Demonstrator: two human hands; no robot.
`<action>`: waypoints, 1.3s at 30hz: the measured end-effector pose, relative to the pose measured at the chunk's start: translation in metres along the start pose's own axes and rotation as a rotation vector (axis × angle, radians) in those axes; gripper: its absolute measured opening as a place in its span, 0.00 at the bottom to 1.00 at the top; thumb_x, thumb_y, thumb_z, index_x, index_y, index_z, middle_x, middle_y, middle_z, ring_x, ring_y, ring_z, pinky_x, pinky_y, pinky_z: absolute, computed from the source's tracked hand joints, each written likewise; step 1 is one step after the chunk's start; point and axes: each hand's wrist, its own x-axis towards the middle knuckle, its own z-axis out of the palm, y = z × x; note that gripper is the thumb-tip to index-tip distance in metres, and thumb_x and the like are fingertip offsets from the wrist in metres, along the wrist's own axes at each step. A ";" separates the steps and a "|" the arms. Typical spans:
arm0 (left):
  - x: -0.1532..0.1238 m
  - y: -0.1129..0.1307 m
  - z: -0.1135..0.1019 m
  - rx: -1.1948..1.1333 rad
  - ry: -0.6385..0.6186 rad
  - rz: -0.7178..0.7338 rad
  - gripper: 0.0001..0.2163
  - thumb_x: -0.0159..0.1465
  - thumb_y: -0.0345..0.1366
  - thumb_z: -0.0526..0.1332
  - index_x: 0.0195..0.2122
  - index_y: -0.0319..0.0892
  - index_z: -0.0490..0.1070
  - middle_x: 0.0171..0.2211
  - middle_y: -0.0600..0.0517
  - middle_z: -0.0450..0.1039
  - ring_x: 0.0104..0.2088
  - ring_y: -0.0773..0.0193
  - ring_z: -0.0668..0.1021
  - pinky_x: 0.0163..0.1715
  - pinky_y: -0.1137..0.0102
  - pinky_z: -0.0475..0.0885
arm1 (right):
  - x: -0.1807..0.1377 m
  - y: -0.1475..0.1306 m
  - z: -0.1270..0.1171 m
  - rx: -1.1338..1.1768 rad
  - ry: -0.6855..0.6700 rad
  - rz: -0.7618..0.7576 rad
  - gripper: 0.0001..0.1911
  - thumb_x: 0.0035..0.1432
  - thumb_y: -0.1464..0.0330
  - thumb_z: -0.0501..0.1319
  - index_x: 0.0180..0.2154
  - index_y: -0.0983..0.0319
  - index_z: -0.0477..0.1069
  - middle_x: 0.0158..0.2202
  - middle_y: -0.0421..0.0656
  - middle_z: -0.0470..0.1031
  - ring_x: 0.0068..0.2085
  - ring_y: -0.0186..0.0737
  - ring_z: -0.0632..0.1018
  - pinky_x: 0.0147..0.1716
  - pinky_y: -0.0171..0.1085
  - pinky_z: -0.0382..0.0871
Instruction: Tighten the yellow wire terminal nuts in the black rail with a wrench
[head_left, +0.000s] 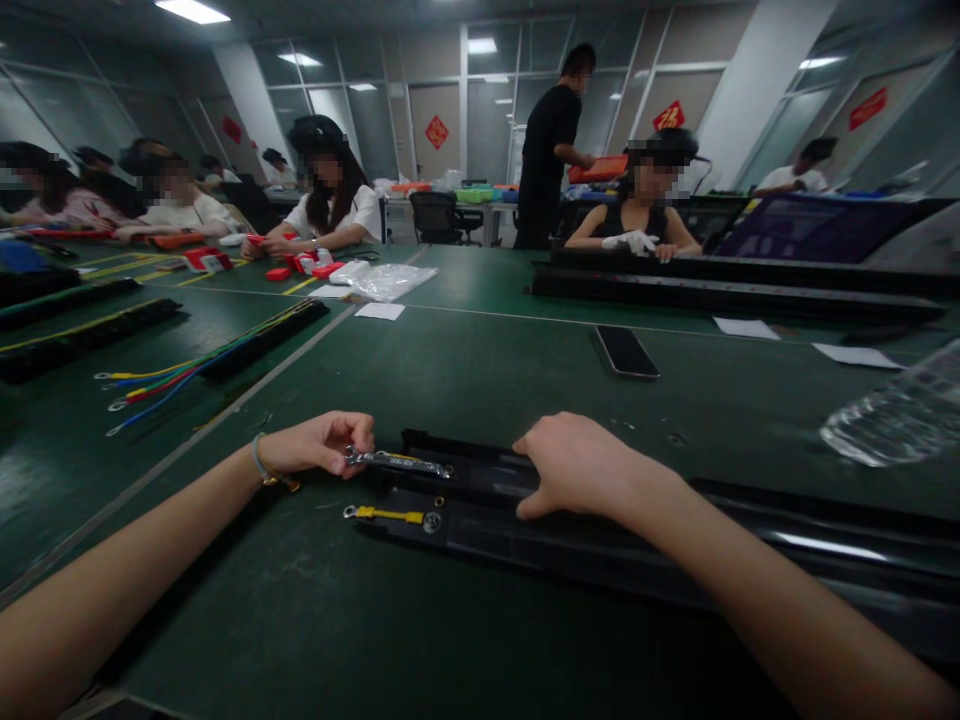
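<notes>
A metal wrench (pixel 409 464) is pinched by one end in my left hand (pixel 341 445); its other end rests at a fastener inside a black channel (pixel 480 473). My right hand (pixel 585 462) grips this channel farther right, its thumb on the near side and its fingers over the far wall. Close in front lies a second black channel (pixel 480 540), partly hidden by my right arm. A short yellow wire (pixel 390 515) with a ring terminal sticks out past its left end, beside a round screw head (pixel 432 522).
A phone (pixel 627 351) lies beyond my right hand, and a clear plastic bottle (pixel 892 410) is at the right. Bundled coloured wires (pixel 187 370) lie to the left. More black channels (pixel 720 290) and a plastic bag (pixel 394 280) are farther back, where several people sit.
</notes>
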 end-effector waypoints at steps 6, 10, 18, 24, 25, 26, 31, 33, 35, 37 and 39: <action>-0.001 -0.001 -0.003 0.021 0.004 0.004 0.13 0.48 0.33 0.67 0.28 0.37 0.62 0.24 0.55 0.67 0.24 0.70 0.68 0.22 0.76 0.60 | -0.001 0.000 0.000 0.010 -0.015 0.005 0.27 0.37 0.54 0.61 0.38 0.65 0.73 0.31 0.48 0.75 0.32 0.45 0.74 0.32 0.41 0.68; -0.001 -0.001 -0.003 0.032 0.006 0.013 0.12 0.48 0.34 0.67 0.28 0.38 0.63 0.24 0.55 0.67 0.24 0.70 0.68 0.23 0.76 0.60 | 0.000 -0.001 -0.001 0.010 -0.006 0.004 0.28 0.37 0.54 0.62 0.39 0.65 0.73 0.32 0.48 0.75 0.33 0.45 0.74 0.32 0.41 0.68; 0.000 0.001 -0.001 0.042 0.015 0.010 0.13 0.48 0.35 0.67 0.28 0.38 0.62 0.24 0.55 0.68 0.23 0.70 0.68 0.22 0.76 0.59 | 0.001 -0.001 -0.001 0.003 -0.002 0.011 0.31 0.36 0.54 0.62 0.42 0.66 0.72 0.34 0.49 0.75 0.34 0.47 0.74 0.34 0.42 0.68; 0.000 0.001 0.000 0.032 0.023 -0.001 0.13 0.48 0.34 0.67 0.28 0.38 0.62 0.24 0.55 0.67 0.23 0.70 0.68 0.22 0.76 0.60 | 0.000 -0.001 -0.003 0.005 -0.026 0.006 0.30 0.36 0.54 0.62 0.40 0.66 0.72 0.34 0.50 0.75 0.34 0.47 0.74 0.34 0.42 0.68; 0.000 0.001 0.000 0.032 0.025 -0.003 0.13 0.47 0.34 0.67 0.28 0.38 0.62 0.24 0.55 0.67 0.23 0.70 0.68 0.22 0.76 0.60 | 0.000 -0.001 -0.003 0.008 -0.027 0.008 0.31 0.36 0.54 0.62 0.41 0.66 0.72 0.34 0.50 0.75 0.35 0.47 0.74 0.34 0.42 0.68; 0.000 0.001 -0.001 0.033 0.027 -0.007 0.14 0.47 0.34 0.68 0.28 0.38 0.62 0.24 0.55 0.67 0.23 0.70 0.68 0.22 0.76 0.60 | 0.000 -0.001 -0.003 0.009 -0.027 0.008 0.31 0.36 0.54 0.62 0.42 0.66 0.72 0.34 0.50 0.75 0.35 0.47 0.74 0.34 0.42 0.68; -0.001 0.000 -0.002 0.049 0.034 -0.023 0.14 0.47 0.35 0.68 0.28 0.38 0.62 0.24 0.56 0.66 0.23 0.70 0.68 0.22 0.76 0.60 | 0.000 -0.001 -0.002 0.012 -0.017 0.010 0.31 0.36 0.54 0.62 0.42 0.65 0.72 0.34 0.49 0.75 0.35 0.47 0.74 0.34 0.42 0.68; -0.001 0.000 -0.002 0.048 0.035 -0.017 0.14 0.47 0.35 0.67 0.28 0.38 0.63 0.24 0.56 0.66 0.23 0.70 0.68 0.22 0.76 0.60 | 0.000 -0.001 -0.002 0.013 -0.019 0.010 0.30 0.37 0.54 0.61 0.41 0.65 0.72 0.34 0.49 0.75 0.35 0.46 0.74 0.34 0.42 0.68; -0.001 0.000 -0.002 0.042 0.027 -0.006 0.13 0.47 0.34 0.67 0.28 0.38 0.63 0.24 0.56 0.66 0.23 0.70 0.69 0.22 0.77 0.60 | 0.000 -0.001 -0.002 0.009 -0.016 0.008 0.30 0.37 0.54 0.61 0.41 0.65 0.72 0.34 0.49 0.75 0.34 0.46 0.74 0.34 0.42 0.68; -0.001 0.000 -0.002 0.040 0.015 -0.002 0.13 0.48 0.34 0.67 0.29 0.38 0.64 0.24 0.55 0.67 0.24 0.70 0.69 0.22 0.77 0.60 | 0.000 -0.001 -0.002 0.003 -0.013 0.005 0.30 0.36 0.54 0.62 0.40 0.66 0.72 0.34 0.49 0.75 0.34 0.46 0.74 0.34 0.42 0.68; -0.002 0.000 -0.003 0.043 0.009 -0.004 0.12 0.48 0.33 0.67 0.29 0.38 0.64 0.25 0.55 0.67 0.24 0.70 0.68 0.22 0.77 0.60 | 0.000 -0.001 -0.002 0.002 -0.016 0.003 0.29 0.36 0.54 0.62 0.40 0.65 0.73 0.34 0.49 0.75 0.34 0.46 0.74 0.33 0.42 0.68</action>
